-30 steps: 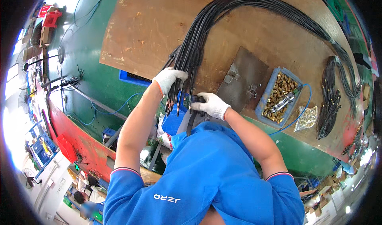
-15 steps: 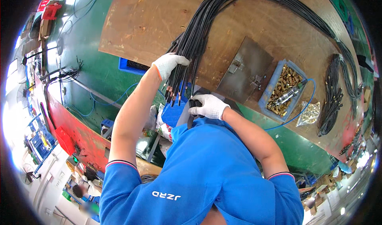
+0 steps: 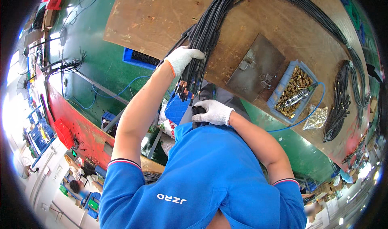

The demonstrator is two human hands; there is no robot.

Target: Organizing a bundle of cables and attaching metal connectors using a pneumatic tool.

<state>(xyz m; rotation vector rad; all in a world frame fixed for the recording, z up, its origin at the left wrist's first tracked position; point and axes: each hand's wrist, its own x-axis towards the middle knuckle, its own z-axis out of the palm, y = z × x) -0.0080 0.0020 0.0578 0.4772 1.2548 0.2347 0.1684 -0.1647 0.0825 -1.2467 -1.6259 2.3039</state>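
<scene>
A thick bundle of black cables [image 3: 210, 26] curves over the wooden table and hangs past its near edge. My left hand [image 3: 184, 60], in a white knit glove, is closed round the bundle, just above its bare copper ends [image 3: 184, 92]. Close to my body, my gloved right hand [image 3: 216, 112] is closed on a small bunch of short black tubes [image 3: 198, 111]. Those tubes sit just below the copper ends, with a small gap visible between them. My right fingers partly cover the bunch, so its full shape is hidden.
On the table [image 3: 145, 18] are a dark metal plate [image 3: 256, 63], a blue tray [image 3: 271, 103] of brass fittings with an air tool [image 3: 297, 97] on it, a clear bag [image 3: 316, 117] and a coiled cable bundle [image 3: 338, 103]. A blue bin [image 3: 128, 59] stands below the left edge.
My left hand and the cable ends have shifted slightly right. My right hand has moved a little right, still holding the black tubes. The whole view has tilted slightly.
</scene>
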